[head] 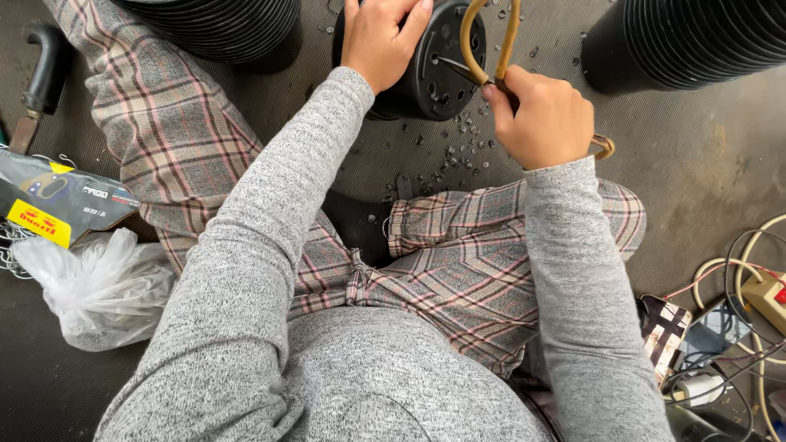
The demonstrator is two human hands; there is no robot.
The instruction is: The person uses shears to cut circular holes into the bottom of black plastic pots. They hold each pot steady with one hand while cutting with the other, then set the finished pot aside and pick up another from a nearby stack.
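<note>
I sit cross-legged on a dark mat in plaid trousers and a grey sweater. My left hand (378, 37) grips the side of a black plastic pot (446, 69) lying tipped, its holed bottom facing me. My right hand (540, 115) is closed around a tool with tan looped handles (491, 37); its dark metal tip touches the pot's bottom. Small black plastic bits (458, 151) lie scattered on the mat under the pot.
Stacks of black ribbed pots stand at top left (221, 24) and top right (704, 37). A crumpled white plastic bag (98, 286), a printed card package (61, 200) and a dark-handled tool (41, 82) lie at left. Cables and a power strip (761, 295) lie at right.
</note>
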